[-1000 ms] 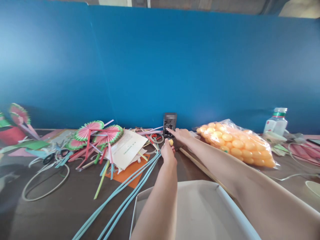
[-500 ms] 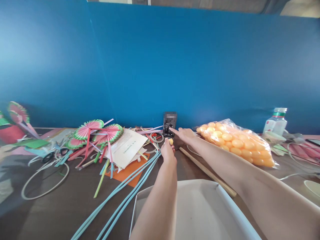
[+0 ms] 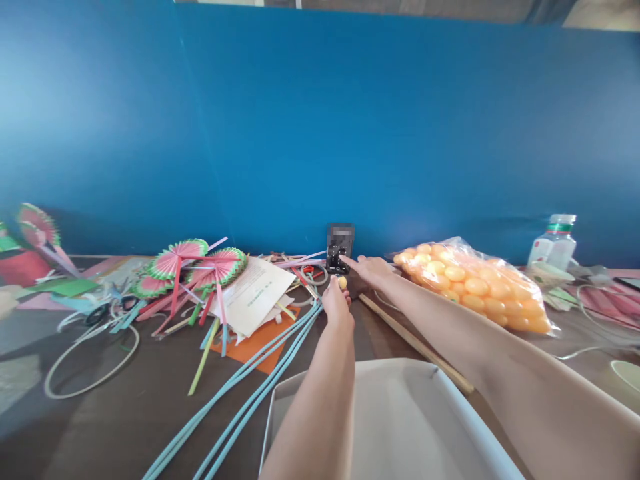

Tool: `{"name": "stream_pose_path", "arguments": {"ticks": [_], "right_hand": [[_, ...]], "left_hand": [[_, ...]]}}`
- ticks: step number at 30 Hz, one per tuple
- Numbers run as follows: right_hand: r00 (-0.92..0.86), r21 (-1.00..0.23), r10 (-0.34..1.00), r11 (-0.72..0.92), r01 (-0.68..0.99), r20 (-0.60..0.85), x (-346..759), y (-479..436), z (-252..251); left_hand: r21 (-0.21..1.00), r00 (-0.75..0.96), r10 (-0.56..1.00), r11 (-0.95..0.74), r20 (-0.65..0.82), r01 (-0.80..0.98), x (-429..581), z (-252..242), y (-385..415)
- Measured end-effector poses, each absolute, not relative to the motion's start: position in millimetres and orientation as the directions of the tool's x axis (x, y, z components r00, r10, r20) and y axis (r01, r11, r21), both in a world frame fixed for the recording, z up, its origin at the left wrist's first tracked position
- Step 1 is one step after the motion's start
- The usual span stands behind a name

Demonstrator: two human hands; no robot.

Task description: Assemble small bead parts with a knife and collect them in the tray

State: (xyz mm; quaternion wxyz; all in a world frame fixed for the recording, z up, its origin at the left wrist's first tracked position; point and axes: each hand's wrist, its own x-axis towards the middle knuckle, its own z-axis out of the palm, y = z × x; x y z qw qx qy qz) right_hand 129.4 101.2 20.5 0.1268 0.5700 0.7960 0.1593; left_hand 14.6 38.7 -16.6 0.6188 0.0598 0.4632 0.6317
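A dark phone [image 3: 341,233] leans upright against the blue wall, its lit screen showing small white marks. My right hand [image 3: 373,270] reaches to it with the index finger stretched out onto the lower part of the screen; nothing is held in it. Just in front of the phone, my left hand [image 3: 337,300] is closed around a small yellow rounded piece [image 3: 343,283], whose kind I cannot make out. Long light-blue cords [image 3: 270,373] run across the table up to the left hand; whether the fingers also grip them is hidden.
Below my forearms lies a shallow white box lid [image 3: 395,413], with a wooden stick [image 3: 415,343] alongside. To the right are a clear bag of orange balls [image 3: 473,287] and a bottle [image 3: 553,247]. Watermelon-patterned paper fans [image 3: 217,268], scissors [image 3: 97,313] and papers [image 3: 255,293] clutter the left.
The white marks on the phone screen look slightly different. Both hands stay almost in place, the right fingertip still at the screen.
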Motion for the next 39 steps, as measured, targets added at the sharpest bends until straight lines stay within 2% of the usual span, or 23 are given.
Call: {"name": "stream_pose_path", "arguments": {"ticks": [15, 26, 39], "right_hand": [[-0.311, 0.362, 0.950, 0.294, 0.885, -0.013, 135.8, 102.2, 17.4], [-0.272, 0.400, 0.961, 0.266, 0.877, -0.043, 135.7, 92.2, 26.7], [-0.280, 0.387, 0.960, 0.266, 0.883, -0.023, 139.1, 94.6, 24.3]], "left_hand": [[0.675, -0.229, 0.841, 0.200, -0.490, -0.710, 14.6, -22.4, 42.3], [0.663, -0.227, 0.837, 0.199, -0.499, -0.722, 14.3, -20.7, 41.6], [0.671, -0.229, 0.839, 0.201, -0.494, -0.714, 14.1, -21.0, 41.3]]}}
